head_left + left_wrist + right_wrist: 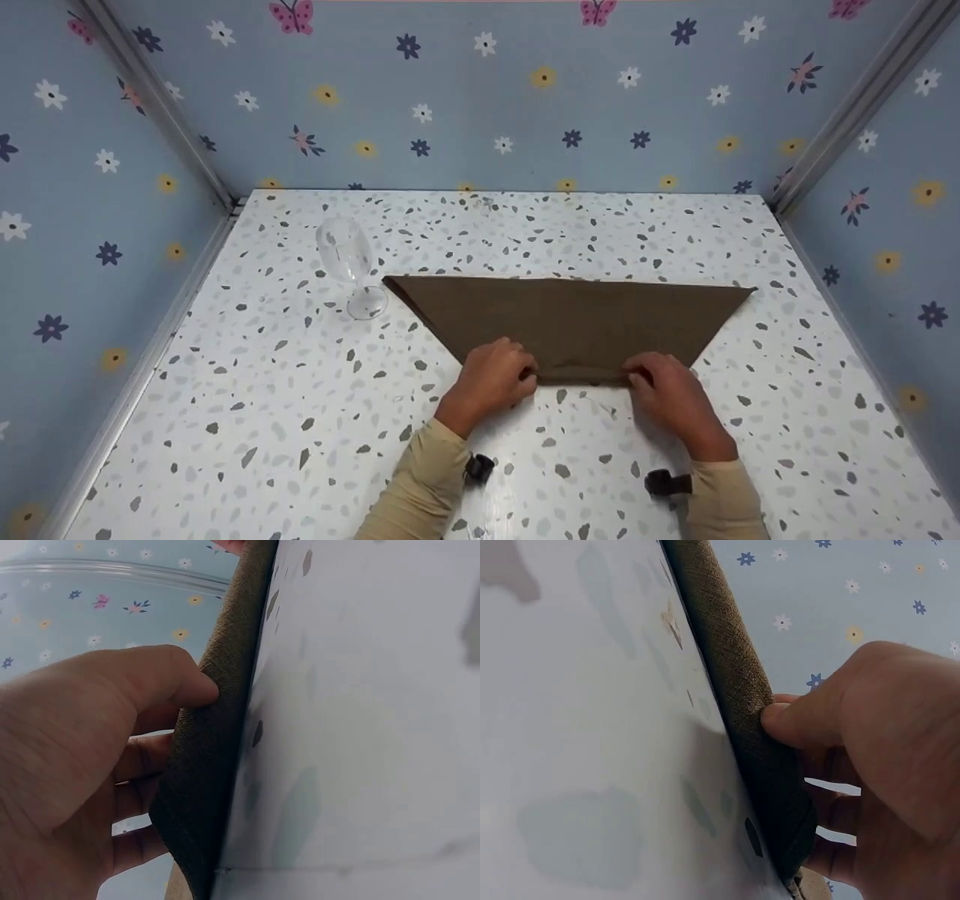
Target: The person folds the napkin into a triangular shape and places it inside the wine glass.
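Note:
A brown cloth napkin [570, 322] lies in a trapezoid, its long edge at the far side and its short edge nearest me. That near edge is folded over into a narrow band. My left hand [495, 379] pinches the band's left end, with the thumb [196, 686] on the near side and the other fingers behind. At the right end my right hand [667, 394] pinches it likewise, its thumb [784, 724] pressed on the rolled cloth. Both wrist views show the thick fold close along the tabletop.
A clear stemmed glass [346, 251] stands on its foot beyond the napkin's far left corner. Underneath is a white speckled tabletop [247, 375]. Blue flowered panels [480, 97] rise at the back and both sides.

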The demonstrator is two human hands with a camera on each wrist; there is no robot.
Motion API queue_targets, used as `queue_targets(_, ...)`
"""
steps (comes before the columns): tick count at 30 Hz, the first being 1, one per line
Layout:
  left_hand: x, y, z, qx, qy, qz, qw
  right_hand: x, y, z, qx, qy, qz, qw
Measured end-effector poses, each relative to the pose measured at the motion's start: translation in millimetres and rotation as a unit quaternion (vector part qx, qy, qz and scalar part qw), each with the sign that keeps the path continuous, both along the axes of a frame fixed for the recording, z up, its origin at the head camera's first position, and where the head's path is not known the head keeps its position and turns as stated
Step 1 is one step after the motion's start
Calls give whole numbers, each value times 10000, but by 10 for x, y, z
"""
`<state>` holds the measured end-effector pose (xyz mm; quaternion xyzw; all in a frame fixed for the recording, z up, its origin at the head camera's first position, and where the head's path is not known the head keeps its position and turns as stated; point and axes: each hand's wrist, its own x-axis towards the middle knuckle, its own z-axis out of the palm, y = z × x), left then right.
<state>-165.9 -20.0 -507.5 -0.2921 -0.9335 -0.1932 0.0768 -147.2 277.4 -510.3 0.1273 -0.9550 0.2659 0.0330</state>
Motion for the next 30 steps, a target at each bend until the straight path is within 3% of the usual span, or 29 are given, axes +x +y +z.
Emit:
queue_targets(4, -1, 12, 4, 124, -170, -5, 9998, 8, 7, 32, -97, -365, -320, 9988)
queue_targets(8, -12, 20, 4, 153, -23, -71, 9999, 10, 2, 39, -67, -282, -424, 9987)
queue_targets(12, -22, 21, -5, 213, 155, -58, 9996, 13, -12, 40, -15, -71, -338, 9994)
queue_targets(17, -20, 9, -21, 323, 60, 65, 9994, 25, -8, 28, 46, 32, -165, 9998)
queue_targets(24, -29, 0, -54, 332, 180, 152, 9992, 28, 0, 18, 239, -52, -28, 9997)
queue_targets(30, -34, -14, -58, 292, -15, 233, 9993, 17, -1, -1, 273, 211, 71, 9994)
